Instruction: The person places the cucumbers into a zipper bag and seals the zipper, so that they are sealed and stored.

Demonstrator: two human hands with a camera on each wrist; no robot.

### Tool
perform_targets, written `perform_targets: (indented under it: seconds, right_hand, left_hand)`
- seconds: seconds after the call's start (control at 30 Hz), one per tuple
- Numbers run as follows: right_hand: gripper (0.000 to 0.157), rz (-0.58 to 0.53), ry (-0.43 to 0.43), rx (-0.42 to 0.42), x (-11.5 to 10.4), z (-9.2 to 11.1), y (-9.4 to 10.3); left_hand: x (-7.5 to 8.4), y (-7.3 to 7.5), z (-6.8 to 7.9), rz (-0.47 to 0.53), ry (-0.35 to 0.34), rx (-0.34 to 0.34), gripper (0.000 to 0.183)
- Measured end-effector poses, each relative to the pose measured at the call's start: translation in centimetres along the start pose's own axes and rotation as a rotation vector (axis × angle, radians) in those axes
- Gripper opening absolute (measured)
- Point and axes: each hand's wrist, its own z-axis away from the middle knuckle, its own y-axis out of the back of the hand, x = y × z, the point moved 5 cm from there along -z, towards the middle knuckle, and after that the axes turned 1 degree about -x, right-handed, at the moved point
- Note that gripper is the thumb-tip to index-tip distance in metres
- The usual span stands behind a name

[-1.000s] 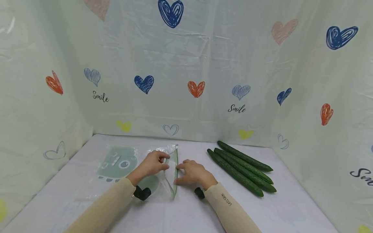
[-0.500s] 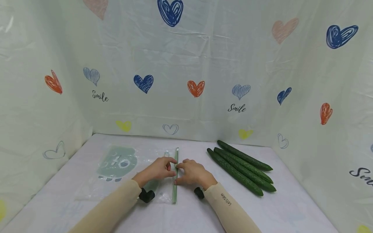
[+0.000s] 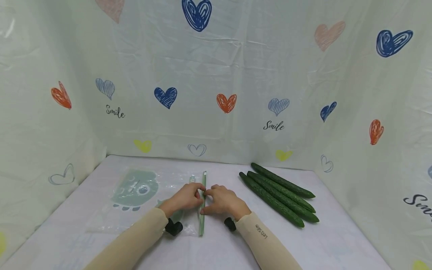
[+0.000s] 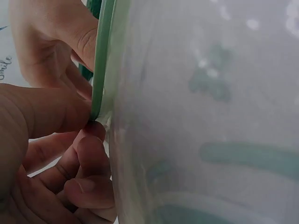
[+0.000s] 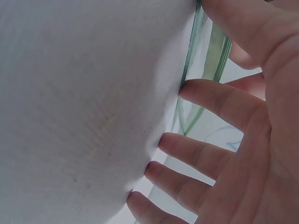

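Note:
A clear plastic zip bag [image 3: 137, 187] with a pale green cartoon print lies flat on the table, its green-edged mouth [image 3: 201, 227] towards the right. My left hand [image 3: 185, 197] pinches one lip of that mouth near its middle; in the left wrist view the thumb [image 4: 60, 109] and curled fingers meet at the green strip [image 4: 100, 65]. Opposite it, my right hand [image 3: 224, 200] rests with fingers spread, thumb and index fingertip against the other lip. In the right wrist view its fingertips touch the white surface, and a narrow gap shows between the two green lips [image 5: 219, 65].
Several long dark green cucumbers [image 3: 275, 200] lie side by side on the right of the white-covered table [image 3: 256, 247]. A white sheet [image 3: 209, 123] printed with hearts hangs behind and along both sides. Black wrist devices [image 3: 173, 227] sit under the forearms.
My left hand has moved right, bringing its lip of the bag against the other; the wide gap at the mouth has narrowed. The right hand has stayed in place.

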Motion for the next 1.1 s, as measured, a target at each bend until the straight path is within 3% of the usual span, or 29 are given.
perform_targets:
  seconds: [0.23,0.6,0.8,1.0,1.1]
  right_hand:
    - [0.069,-0.002,-0.009,0.003,0.0,0.1,-0.1]
    - [0.071,0.004,-0.015,-0.004,0.2,0.0,-0.2]
    - [0.071,-0.011,-0.016,-0.014,0.1,0.1,-0.1]
    - [0.070,-0.004,-0.014,-0.005,0.1,0.1,0.0]
    - [0.070,-0.002,-0.013,-0.004,0.0,0.1,0.0]
  left_hand:
    - [-0.8,0.4,0.3,0.018,0.058,0.001,0.045]
    - [-1.3,2.0,1.0,0.009,0.051,0.023,0.044]
    - [-1.3,2.2,1.4,-0.013,0.071,0.017,0.037]
    - [-2.0,2.6,1.4,-0.021,0.121,0.105,0.035]
    - [-2.1,2.8,1.7,0.004,0.129,0.112,0.042]
